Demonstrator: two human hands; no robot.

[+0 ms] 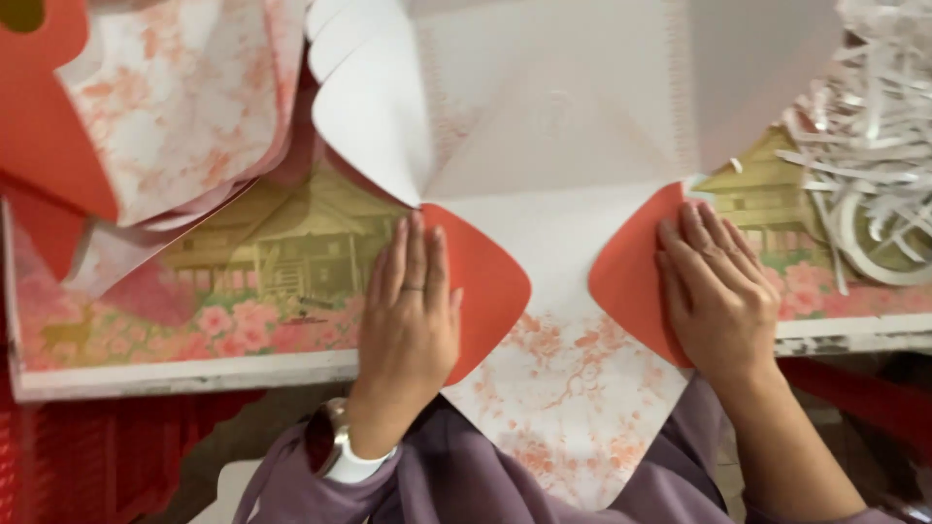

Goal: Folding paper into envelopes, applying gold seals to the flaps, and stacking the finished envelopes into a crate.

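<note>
A flat unfolded paper box (563, 233), white inside with a pink floral print outside, lies open on the table in front of me. My left hand (408, 320) presses flat on its left red rounded flap (485, 286), fingers together, a ring on one finger and a watch at the wrist. On the right red rounded flap (631, 277) my right hand (718, 291) lies flat the same way. A floral flap (568, 398) of the box hangs over the table edge toward my lap.
The table top (272, 262) carries a picture of a wooden house and pink flowers. A stack of more floral and red box blanks (165, 107) lies at the back left. A heap of white shredded paper (874, 126) sits at the right. A red crate (87, 456) stands below left.
</note>
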